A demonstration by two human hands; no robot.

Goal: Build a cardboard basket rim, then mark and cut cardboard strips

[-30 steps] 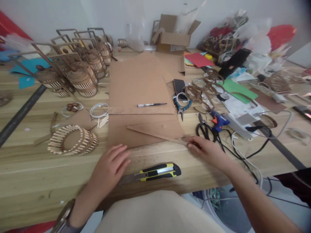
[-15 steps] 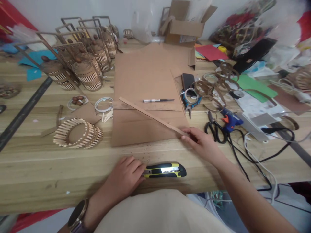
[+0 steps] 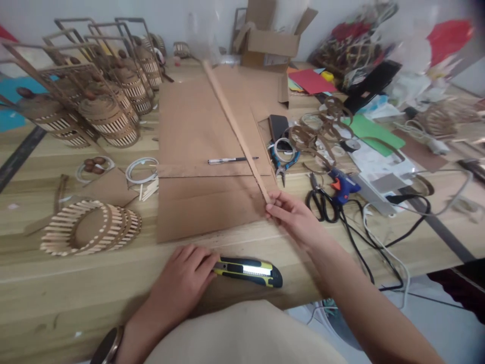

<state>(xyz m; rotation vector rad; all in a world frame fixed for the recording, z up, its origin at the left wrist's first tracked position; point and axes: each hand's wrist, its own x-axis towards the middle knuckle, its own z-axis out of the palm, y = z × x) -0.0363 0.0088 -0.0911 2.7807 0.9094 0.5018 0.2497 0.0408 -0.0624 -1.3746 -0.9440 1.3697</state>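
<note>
My right hand (image 3: 290, 216) pinches the near end of a long, thin cardboard strip (image 3: 233, 126). The strip slants up and away over a brown cardboard sheet (image 3: 189, 207), its far end raised near the sheet's back edge. A pen (image 3: 227, 161) lies on the sheet, partly crossed by the strip. At the table's front edge, my left hand (image 3: 184, 280) is closed around the front end of a yellow and black utility knife (image 3: 252, 270), which lies on the wood. The knife's tip is hidden under my fingers.
On the left are a slatted stick ring (image 3: 125, 225), a white wire coil (image 3: 141, 171) and several small lidded stick baskets with handles (image 3: 108, 119). Pliers (image 3: 281, 167), scissors (image 3: 322, 202) and a blue glue gun (image 3: 344, 186) with trailing cords lie on the right. A cardboard box (image 3: 271, 44) stands behind.
My right hand has swung the strip's far end up and away, so it now points toward the back instead of left. My left hand stays on the knife. The view has shifted right.
</note>
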